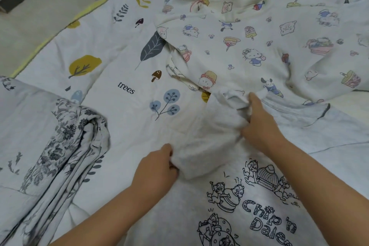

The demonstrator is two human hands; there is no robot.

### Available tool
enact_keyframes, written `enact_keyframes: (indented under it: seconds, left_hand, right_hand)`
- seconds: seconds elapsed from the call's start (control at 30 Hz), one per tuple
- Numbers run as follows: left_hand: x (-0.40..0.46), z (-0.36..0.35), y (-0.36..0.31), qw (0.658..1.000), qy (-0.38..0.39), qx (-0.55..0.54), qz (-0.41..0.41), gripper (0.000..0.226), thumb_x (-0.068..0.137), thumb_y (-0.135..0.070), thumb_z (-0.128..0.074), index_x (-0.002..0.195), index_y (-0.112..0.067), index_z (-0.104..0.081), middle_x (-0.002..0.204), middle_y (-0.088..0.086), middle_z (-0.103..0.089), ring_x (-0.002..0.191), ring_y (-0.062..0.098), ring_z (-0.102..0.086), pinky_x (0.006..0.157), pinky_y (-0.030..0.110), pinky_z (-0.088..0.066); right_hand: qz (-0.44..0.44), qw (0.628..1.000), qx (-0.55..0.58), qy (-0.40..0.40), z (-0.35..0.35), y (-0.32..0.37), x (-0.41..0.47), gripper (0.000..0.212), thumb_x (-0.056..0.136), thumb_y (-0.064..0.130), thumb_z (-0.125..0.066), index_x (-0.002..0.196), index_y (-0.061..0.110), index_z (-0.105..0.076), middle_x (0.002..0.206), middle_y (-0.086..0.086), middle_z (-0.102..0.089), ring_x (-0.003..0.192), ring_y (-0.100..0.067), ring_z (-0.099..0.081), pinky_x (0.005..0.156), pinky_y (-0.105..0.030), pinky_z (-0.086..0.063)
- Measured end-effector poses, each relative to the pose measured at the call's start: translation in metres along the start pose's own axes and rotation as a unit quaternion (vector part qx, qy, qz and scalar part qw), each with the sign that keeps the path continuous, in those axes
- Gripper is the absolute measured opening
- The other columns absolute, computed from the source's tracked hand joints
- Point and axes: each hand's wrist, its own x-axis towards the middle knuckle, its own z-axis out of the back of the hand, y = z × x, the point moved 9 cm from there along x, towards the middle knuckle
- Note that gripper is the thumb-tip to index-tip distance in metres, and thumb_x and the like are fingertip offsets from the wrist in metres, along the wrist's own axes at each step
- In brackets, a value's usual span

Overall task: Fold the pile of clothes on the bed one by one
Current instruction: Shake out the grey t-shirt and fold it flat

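Observation:
A white T-shirt [199,205] with black cartoon chipmunks and "Chip 'n Dale" lettering lies spread on the bed in front of me. Its left sleeve [211,142] is folded in across the chest. My left hand [155,170] pinches the sleeve's lower edge. My right hand [259,126] grips the bunched cloth at the sleeve's upper end, near the shoulder. A cream garment [249,46] printed with small cartoon characters lies crumpled just beyond the T-shirt.
The bed cover [111,70] is white with trees, leaves and the word "trees". A folded grey floral cloth [65,146] lies at the left. The bed's edge and the floor [26,32] show at the upper left.

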Motion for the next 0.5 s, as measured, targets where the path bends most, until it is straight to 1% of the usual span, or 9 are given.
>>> enact_keyframes:
  seconds: [0.07,0.13,0.2,0.23,0.27,0.3,0.37,0.43,0.5]
  left_hand:
    - [-0.002,0.0,0.007,0.999,0.015,0.044,0.01,0.013,0.086,-0.024,-0.047,0.08,-0.021,-0.036,0.071,-0.008,-0.045,0.072,0.019,-0.051,0.06,0.028,-0.031]
    - [-0.001,-0.005,0.008,0.994,0.075,0.083,0.004,0.013,0.087,-0.029,-0.048,0.085,-0.022,-0.038,0.078,-0.008,-0.046,0.083,0.019,-0.056,0.061,0.026,-0.034]
    - [0.004,-0.007,0.004,0.991,0.126,0.044,0.003,0.025,0.084,-0.042,-0.056,0.086,-0.022,-0.041,0.077,-0.011,-0.047,0.078,0.012,-0.052,0.056,0.023,-0.033]
    - [0.008,-0.004,0.0,0.992,0.123,0.013,0.006,0.03,0.083,-0.049,-0.057,0.086,-0.022,-0.044,0.078,-0.011,-0.05,0.074,0.01,-0.05,0.055,0.022,-0.033]
    - [0.012,0.001,-0.006,0.995,0.095,-0.006,0.009,0.033,0.084,-0.055,-0.054,0.085,-0.023,-0.047,0.079,-0.01,-0.053,0.072,0.009,-0.049,0.055,0.022,-0.033]
    - [0.016,0.008,-0.01,0.999,0.052,-0.009,0.013,0.034,0.087,-0.057,-0.047,0.082,-0.023,-0.049,0.079,-0.008,-0.055,0.071,0.009,-0.05,0.056,0.024,-0.033]
    - [0.02,0.014,-0.018,1.0,-0.014,-0.001,0.021,0.036,0.092,-0.053,-0.038,0.074,-0.023,-0.046,0.073,-0.006,-0.053,0.069,0.012,-0.05,0.056,0.027,-0.031]
    - [0.021,0.007,-0.021,0.999,-0.015,-0.01,0.03,0.034,0.09,-0.05,-0.045,0.071,-0.022,-0.043,0.07,-0.006,-0.051,0.064,0.012,-0.047,0.052,0.026,-0.03]
    - [0.022,-0.006,-0.019,0.999,0.034,-0.014,0.035,0.03,0.081,-0.045,-0.058,0.072,-0.022,-0.041,0.071,-0.007,-0.049,0.065,0.013,-0.046,0.05,0.026,-0.029]
  right_hand:
    - [0.001,0.995,-0.097,0.01,0.005,-0.002,-0.001,0.084,0.083,-0.003,-0.047,0.15,0.025,-0.004,0.113,-0.017,-0.057,0.088,-0.028,-0.051,0.074,-0.031,-0.036]
    - [-0.004,0.977,-0.215,0.002,0.006,-0.003,-0.004,0.081,0.085,0.006,-0.049,0.148,0.027,-0.003,0.106,-0.014,-0.052,0.084,-0.029,-0.048,0.07,-0.034,-0.037]
    - [0.035,0.961,-0.264,-0.079,0.014,0.013,-0.005,0.076,0.086,0.017,-0.053,0.147,0.026,-0.008,0.114,-0.016,-0.049,0.091,-0.032,-0.05,0.07,-0.037,-0.039]
    - [0.072,0.956,-0.259,-0.119,0.017,0.026,-0.004,0.071,0.087,0.019,-0.052,0.147,0.024,-0.012,0.111,-0.015,-0.051,0.091,-0.032,-0.051,0.068,-0.037,-0.039]
    - [0.114,0.951,-0.25,-0.143,0.017,0.039,-0.003,0.065,0.09,0.018,-0.048,0.146,0.025,-0.016,0.103,-0.013,-0.053,0.084,-0.03,-0.053,0.062,-0.034,-0.038]
    - [0.149,0.945,-0.255,-0.141,0.012,0.05,0.0,0.06,0.092,0.016,-0.044,0.145,0.026,-0.017,0.092,-0.009,-0.054,0.073,-0.026,-0.052,0.056,-0.031,-0.036]
    - [0.179,0.929,-0.31,-0.091,-0.007,0.062,0.012,0.056,0.095,0.016,-0.039,0.144,0.03,-0.017,0.071,-0.002,-0.046,0.054,-0.02,-0.044,0.046,-0.026,-0.03]
    - [0.169,0.91,-0.377,-0.034,-0.023,0.064,0.025,0.049,0.094,0.011,-0.039,0.139,0.026,-0.027,0.063,0.0,-0.036,0.05,-0.017,-0.037,0.044,-0.025,-0.026]
    - [0.161,0.895,-0.415,0.01,-0.032,0.063,0.036,0.031,0.093,0.01,-0.04,0.123,0.018,-0.045,0.065,0.0,-0.034,0.057,-0.019,-0.039,0.048,-0.027,-0.028]
